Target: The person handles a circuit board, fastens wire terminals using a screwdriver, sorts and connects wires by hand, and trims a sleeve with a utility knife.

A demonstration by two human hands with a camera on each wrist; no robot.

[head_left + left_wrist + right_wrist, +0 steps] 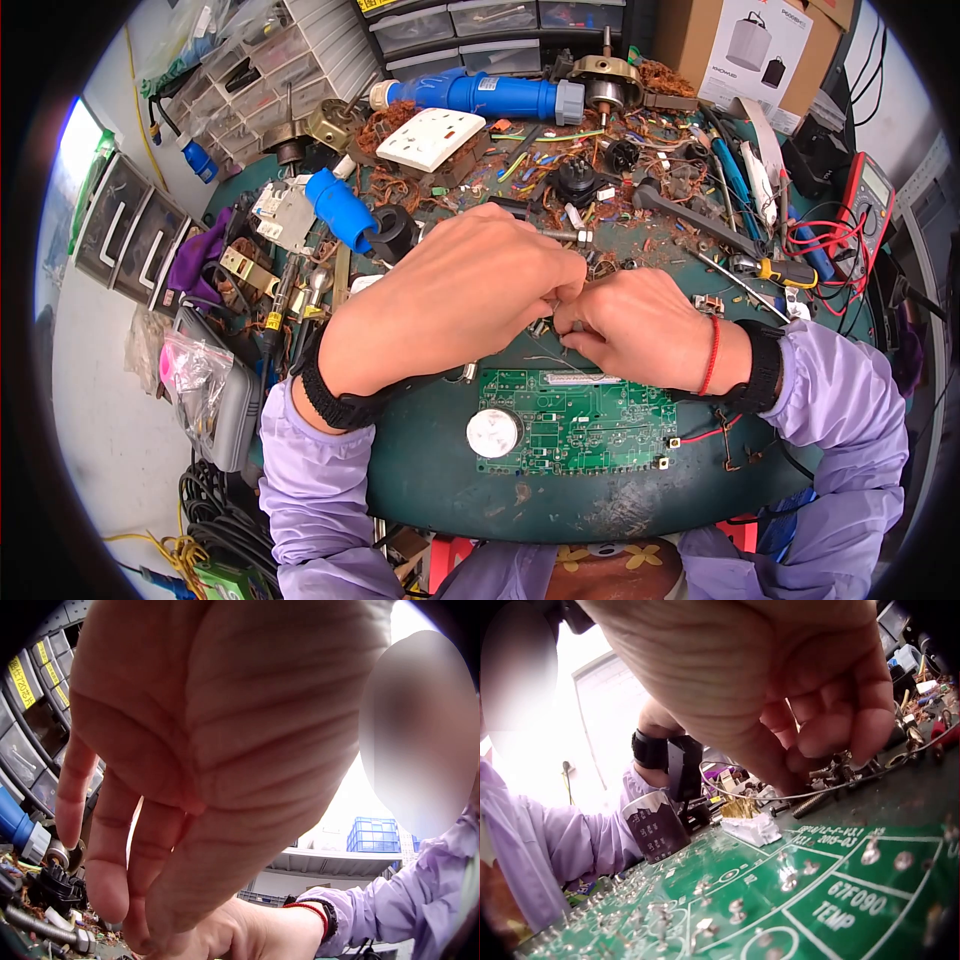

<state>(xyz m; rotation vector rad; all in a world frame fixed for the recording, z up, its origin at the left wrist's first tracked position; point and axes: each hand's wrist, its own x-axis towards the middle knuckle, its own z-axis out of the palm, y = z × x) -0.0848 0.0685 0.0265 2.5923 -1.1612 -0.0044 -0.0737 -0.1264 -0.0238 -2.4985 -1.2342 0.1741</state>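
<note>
Above the far edge of a green circuit board [600,425] both hands meet. The left hand [450,290] is bent over, its thumb and index fingertips pinching close to the right hand [650,325], whose fingers are curled in a pinch. A thin wire [780,798] curves beneath the right hand [780,697] in the right wrist view; both hands appear to hold it, though fingers cover the grip. Solder points and printed text show on the board [727,889]. A round capacitor [493,433] stands at its left side, and a white block [751,829] lies along its far edge.
Loose parts and copper scraps cover the bench behind the hands. A white socket plate [430,138] and blue connector [485,97] lie at the back. At right are a screwdriver [787,272] and a red multimeter [866,205]; a red lead [712,432] lies beside the board.
</note>
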